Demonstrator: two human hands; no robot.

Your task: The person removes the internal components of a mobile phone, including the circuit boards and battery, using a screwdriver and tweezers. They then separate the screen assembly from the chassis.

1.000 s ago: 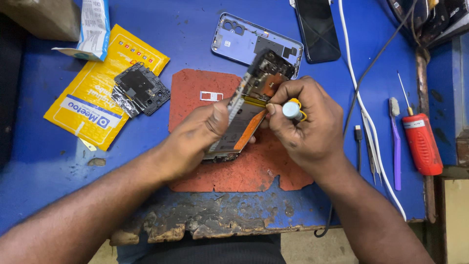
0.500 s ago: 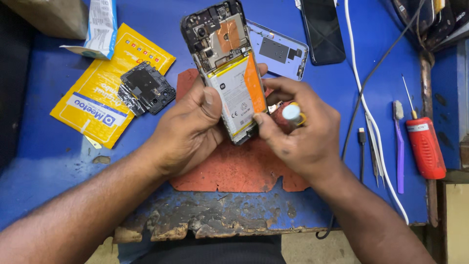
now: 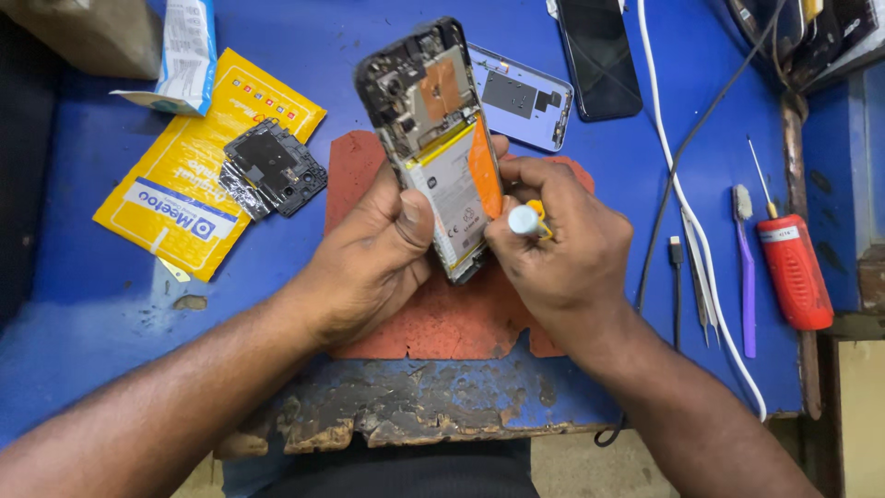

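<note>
An opened phone (image 3: 433, 138) with its back off shows a dark circuit board, a copper patch and a white battery with an orange strip. My left hand (image 3: 373, 254) grips it by the lower left edge and holds it raised and tilted above the red work mat (image 3: 433, 323). My right hand (image 3: 553, 249) is closed around a small screwdriver (image 3: 527, 219) with a white cap and yellow collar, its tip against the phone's lower right side.
A pale blue back cover (image 3: 521, 97) and a dark phone (image 3: 599, 55) lie behind. A black inner plate (image 3: 272, 171) rests on a yellow packet (image 3: 184, 203). At the right are a white cable (image 3: 687, 212), tweezers (image 3: 699, 277), a purple brush (image 3: 745, 267) and a red tool (image 3: 793, 267).
The phone was lifted from nearly flat on the mat to upright and tilted, turning its open back toward the camera. Both hands rose with it; the screwdriver stayed at its lower edge.
</note>
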